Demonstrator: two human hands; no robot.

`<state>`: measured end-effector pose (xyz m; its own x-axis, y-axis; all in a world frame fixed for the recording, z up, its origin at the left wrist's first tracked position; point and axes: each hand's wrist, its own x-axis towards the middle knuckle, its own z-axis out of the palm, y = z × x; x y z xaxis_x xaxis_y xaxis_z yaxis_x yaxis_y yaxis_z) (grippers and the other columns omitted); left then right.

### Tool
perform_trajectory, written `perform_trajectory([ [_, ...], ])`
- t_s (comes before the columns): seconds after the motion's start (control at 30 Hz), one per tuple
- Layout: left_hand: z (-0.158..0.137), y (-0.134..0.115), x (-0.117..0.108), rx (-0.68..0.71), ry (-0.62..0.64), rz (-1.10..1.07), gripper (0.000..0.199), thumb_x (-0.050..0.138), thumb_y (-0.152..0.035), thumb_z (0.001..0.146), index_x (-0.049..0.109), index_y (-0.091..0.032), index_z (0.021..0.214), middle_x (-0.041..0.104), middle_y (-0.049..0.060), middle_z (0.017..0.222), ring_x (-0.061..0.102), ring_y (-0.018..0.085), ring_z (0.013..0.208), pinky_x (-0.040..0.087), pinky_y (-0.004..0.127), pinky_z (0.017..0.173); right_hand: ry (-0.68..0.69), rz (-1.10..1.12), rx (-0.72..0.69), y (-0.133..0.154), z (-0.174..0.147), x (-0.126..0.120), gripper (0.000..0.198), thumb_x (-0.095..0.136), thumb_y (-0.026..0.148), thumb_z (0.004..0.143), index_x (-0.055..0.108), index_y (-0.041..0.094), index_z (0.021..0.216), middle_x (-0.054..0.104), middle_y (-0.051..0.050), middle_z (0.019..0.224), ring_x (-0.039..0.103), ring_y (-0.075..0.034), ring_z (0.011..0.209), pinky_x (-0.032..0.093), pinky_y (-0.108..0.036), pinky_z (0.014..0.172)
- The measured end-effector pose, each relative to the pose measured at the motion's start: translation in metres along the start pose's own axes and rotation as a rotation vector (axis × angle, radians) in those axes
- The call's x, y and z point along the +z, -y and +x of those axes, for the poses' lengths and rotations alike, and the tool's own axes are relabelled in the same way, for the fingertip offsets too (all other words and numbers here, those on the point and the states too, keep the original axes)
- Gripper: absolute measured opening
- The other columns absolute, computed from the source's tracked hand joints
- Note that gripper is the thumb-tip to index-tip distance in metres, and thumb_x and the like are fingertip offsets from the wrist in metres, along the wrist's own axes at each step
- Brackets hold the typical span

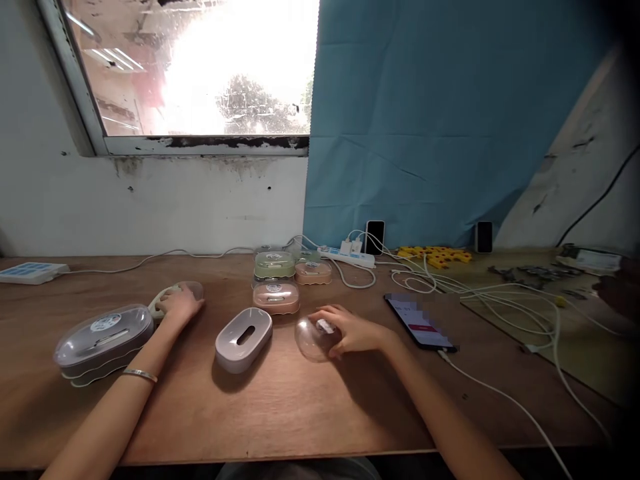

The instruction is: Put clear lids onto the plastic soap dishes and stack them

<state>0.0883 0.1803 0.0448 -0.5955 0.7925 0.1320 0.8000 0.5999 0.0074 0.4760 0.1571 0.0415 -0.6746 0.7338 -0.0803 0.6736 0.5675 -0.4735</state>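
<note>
My right hand (345,330) is closed around a clear domed lid (309,339) with a white sticker, low over the table. To its left stands a pale grey-pink oval soap box base (244,340), uncovered, with a slot in its raised middle. My left hand (181,303) reaches farther back, fingers curled over a pale cream oval piece (156,301); the fingers hide most of it. A clear rounded edge (196,289) shows beside that hand. Against its near left side are stacked grey soap boxes (105,340) with a clear, stickered lid on top.
Lidded soap boxes in green (275,265) and pink (276,298) are grouped at the back. A phone (419,322) on a charging cable lies at the right. White cables spread from a power strip (350,256); yellow pieces (435,255) lie behind. Another person's hand (617,290) shows far right.
</note>
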Motion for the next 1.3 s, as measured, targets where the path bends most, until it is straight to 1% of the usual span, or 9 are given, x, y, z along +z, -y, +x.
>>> perform_trajectory([
  [0.17,-0.018,0.002,-0.018,0.108,-0.036,-0.102,0.055,0.052,-0.051,0.087,0.045,-0.014,0.128,0.053,0.015,0.125,0.054,0.030,0.111,0.045,0.048,0.089,-0.025,0.036,0.119,-0.020,-0.007,-0.010,0.075,0.074,0.025,0.061,0.046,0.022,0.130,0.044,-0.009,0.134,0.039,-0.030,0.126,0.035,-0.043,0.103],
  [0.33,-0.085,-0.010,-0.029,0.532,0.030,-0.257,0.064,0.043,-0.061,0.082,0.040,-0.022,0.132,0.059,0.011,0.115,0.061,0.026,0.100,0.047,0.032,0.078,-0.056,0.040,0.121,-0.024,-0.005,-0.008,0.074,0.074,0.032,0.064,0.044,0.024,0.131,0.042,-0.009,0.135,0.039,-0.030,0.126,0.036,-0.042,0.103],
  [0.43,-0.124,-0.017,-0.020,0.711,0.057,-0.274,0.061,0.054,-0.052,0.074,0.046,-0.026,0.128,0.059,0.010,0.115,0.058,0.029,0.101,0.046,0.035,0.080,-0.074,0.006,0.158,-0.025,-0.004,-0.007,0.076,0.074,0.037,0.064,0.043,0.026,0.133,0.040,-0.010,0.136,0.036,-0.033,0.128,0.034,-0.047,0.103],
  [0.7,-0.116,-0.008,0.002,0.640,0.058,-0.302,0.067,0.046,-0.048,0.078,0.041,-0.014,0.135,0.046,0.021,0.127,0.047,0.038,0.112,0.042,0.047,0.087,-0.099,-0.025,0.178,-0.030,-0.003,-0.004,0.081,0.076,0.041,0.064,0.042,0.027,0.135,0.041,-0.011,0.134,0.036,-0.035,0.127,0.032,-0.050,0.104],
  [0.83,-0.115,-0.004,0.003,0.698,0.104,-0.338,0.078,0.051,-0.054,0.075,0.033,-0.012,0.138,0.048,0.022,0.118,0.052,0.040,0.103,0.045,0.052,0.081,-0.210,-0.029,0.171,-0.018,0.001,0.001,0.088,0.071,0.050,0.070,0.028,0.027,0.143,0.025,-0.012,0.145,0.021,-0.034,0.137,0.027,-0.050,0.108],
  [0.97,-0.135,-0.005,-0.005,1.038,0.198,-0.422,0.078,0.064,-0.038,0.069,0.031,-0.025,0.138,0.044,0.012,0.131,0.050,0.027,0.113,0.043,0.038,0.093,-0.422,-0.027,-0.155,0.014,0.009,0.018,0.084,0.069,0.055,0.072,0.029,0.028,0.141,0.022,-0.009,0.149,0.014,-0.028,0.139,0.018,-0.045,0.114],
  [1.1,-0.142,-0.007,-0.020,1.271,0.298,-0.444,0.099,0.079,-0.047,0.056,0.031,-0.030,0.140,0.038,0.006,0.144,0.038,0.028,0.129,0.035,0.037,0.105,-0.238,0.019,-0.506,0.051,0.011,0.040,0.094,0.075,0.057,0.065,0.028,0.032,0.142,0.028,-0.007,0.148,0.021,-0.028,0.137,0.023,-0.045,0.112],
  [1.17,-0.127,-0.006,-0.027,1.222,0.330,-0.412,0.095,0.074,-0.056,0.061,0.031,-0.031,0.141,0.038,0.003,0.146,0.036,0.028,0.132,0.036,0.036,0.105,-0.138,-0.010,-0.515,0.062,0.010,0.044,0.090,0.076,0.054,0.065,0.031,0.035,0.141,0.030,-0.007,0.147,0.025,-0.030,0.135,0.025,-0.047,0.109],
  [1.3,-0.070,-0.004,-0.029,0.810,0.225,-0.291,0.047,0.034,-0.044,0.095,0.036,-0.025,0.138,0.044,0.007,0.141,0.042,0.024,0.128,0.037,0.040,0.103,-0.065,-0.028,-0.393,0.061,0.004,0.038,0.076,0.076,0.050,0.066,0.043,0.036,0.133,0.033,-0.010,0.142,0.029,-0.033,0.130,0.030,-0.051,0.103],
])
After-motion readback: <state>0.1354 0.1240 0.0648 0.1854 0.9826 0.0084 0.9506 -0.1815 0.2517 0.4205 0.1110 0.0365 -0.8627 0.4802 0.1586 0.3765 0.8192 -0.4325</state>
